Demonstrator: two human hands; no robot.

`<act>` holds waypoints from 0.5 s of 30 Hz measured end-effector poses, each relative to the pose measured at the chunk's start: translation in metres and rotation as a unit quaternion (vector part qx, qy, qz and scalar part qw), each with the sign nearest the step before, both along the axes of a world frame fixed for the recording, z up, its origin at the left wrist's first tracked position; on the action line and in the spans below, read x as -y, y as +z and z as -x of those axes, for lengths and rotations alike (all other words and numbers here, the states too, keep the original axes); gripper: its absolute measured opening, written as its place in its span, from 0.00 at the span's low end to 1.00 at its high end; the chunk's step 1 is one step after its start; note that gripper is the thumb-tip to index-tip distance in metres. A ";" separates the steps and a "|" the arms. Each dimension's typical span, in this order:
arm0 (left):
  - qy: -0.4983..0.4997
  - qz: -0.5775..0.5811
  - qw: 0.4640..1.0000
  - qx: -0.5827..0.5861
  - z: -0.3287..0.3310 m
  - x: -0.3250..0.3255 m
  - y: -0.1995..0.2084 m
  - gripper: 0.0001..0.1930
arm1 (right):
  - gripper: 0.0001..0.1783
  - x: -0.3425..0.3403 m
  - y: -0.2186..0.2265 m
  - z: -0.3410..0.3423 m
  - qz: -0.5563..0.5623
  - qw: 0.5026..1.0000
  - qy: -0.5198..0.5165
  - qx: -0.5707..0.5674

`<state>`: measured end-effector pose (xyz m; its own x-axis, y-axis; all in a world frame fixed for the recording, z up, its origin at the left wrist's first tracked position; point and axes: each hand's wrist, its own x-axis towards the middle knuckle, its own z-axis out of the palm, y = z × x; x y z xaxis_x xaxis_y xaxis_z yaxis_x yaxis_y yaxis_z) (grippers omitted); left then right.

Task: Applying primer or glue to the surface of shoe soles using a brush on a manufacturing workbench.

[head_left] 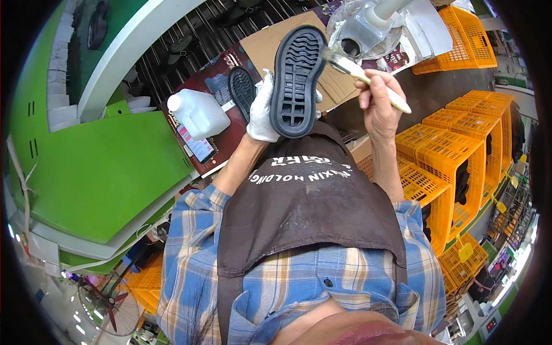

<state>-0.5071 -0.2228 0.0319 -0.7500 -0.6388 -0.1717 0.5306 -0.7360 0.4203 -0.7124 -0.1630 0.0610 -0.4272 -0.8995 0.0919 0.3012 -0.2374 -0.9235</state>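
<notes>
A black shoe sole stands nearly upright in front of me, its open, ribbed side facing up at me. My left hand, in a white glove, is closed round its left edge, with some fingertips showing past the right edge. Between the fingers of my bare right hand is a brush with a pale handle. Its bristles are at the sole's upper right rim; whether they touch is hard to tell. A second black sole lies on the table, just left of my gloved hand.
A white plastic jug and a phone are at left, beside a flat cardboard piece. Beyond the brush stands a plastic-wrapped container with a dark opening. Orange crates line the right; a green machine fills the left.
</notes>
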 end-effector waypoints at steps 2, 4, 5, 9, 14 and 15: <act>-0.009 0.009 1.000 0.007 -0.002 -0.004 0.003 0.36 | 0.10 0.006 -0.001 -0.011 -0.007 1.000 -0.002 -0.008; -0.024 0.012 0.999 0.023 -0.003 -0.010 0.005 0.37 | 0.10 0.010 -0.004 -0.017 -0.007 1.000 -0.002 -0.010; -0.023 -0.003 0.999 0.033 -0.003 -0.013 0.009 0.37 | 0.10 0.012 -0.005 -0.020 -0.009 1.000 0.000 -0.011; -0.040 -0.008 0.999 0.019 -0.008 -0.016 0.011 0.37 | 0.10 0.009 -0.010 -0.028 -0.019 0.999 0.042 -0.002; -0.040 -0.008 0.999 0.030 -0.024 -0.011 0.001 0.34 | 0.11 -0.009 -0.009 -0.048 -0.052 0.992 0.113 0.006; -0.028 -0.010 0.999 0.018 -0.025 -0.010 0.002 0.33 | 0.10 -0.012 -0.007 -0.052 -0.057 0.991 0.125 -0.002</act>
<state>-0.4817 -0.2127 0.0339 -0.7770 -0.5927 -0.2120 0.4740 -0.7725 0.4226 -0.6609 -0.1508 0.0537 -0.1896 -0.9817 -0.0147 0.3342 -0.0505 -0.9411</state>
